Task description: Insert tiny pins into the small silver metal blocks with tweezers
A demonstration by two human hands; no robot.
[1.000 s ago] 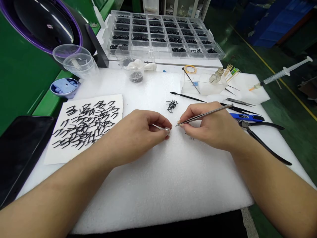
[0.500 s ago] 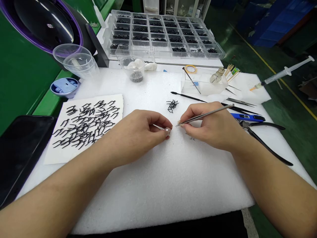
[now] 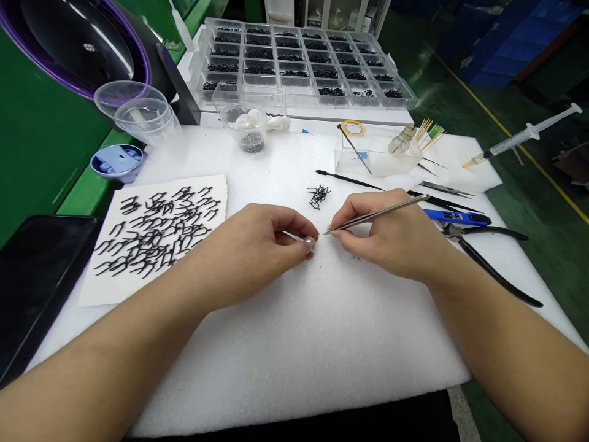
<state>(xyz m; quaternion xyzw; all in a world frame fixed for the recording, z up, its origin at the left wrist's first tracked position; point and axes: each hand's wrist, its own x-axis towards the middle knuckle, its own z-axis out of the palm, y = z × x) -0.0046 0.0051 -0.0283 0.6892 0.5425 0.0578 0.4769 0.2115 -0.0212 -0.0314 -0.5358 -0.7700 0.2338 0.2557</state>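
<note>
My right hand (image 3: pixel 384 236) is closed around metal tweezers (image 3: pixel 372 216), their tips pointing left at my other hand's fingertips. My left hand (image 3: pixel 269 245) is pinched at thumb and index finger; what lies between them is too small to make out. Just beyond both hands sits a small heap of black bent wire-like pieces (image 3: pixel 318 195). To the left, a white sheet (image 3: pixel 92 294) carries many black forked pieces (image 3: pixel 161 230) in rows. A few tiny dark bits (image 3: pixel 355 258) lie beneath my right hand.
A clear compartment box (image 3: pixel 299 80) of black pieces stands at the back. Left are plastic cups (image 3: pixel 142 116) and a black-purple device (image 3: pixel 87 46). On the right lie pliers (image 3: pixel 488 264), a blue pen-like tool (image 3: pixel 458 217), a syringe (image 3: pixel 519 138) and a clear tray (image 3: pixel 354 161).
The tweezer tips have shifted very slightly left with my right hand. My left hand keeps its pinch; the whole view has moved slightly.
</note>
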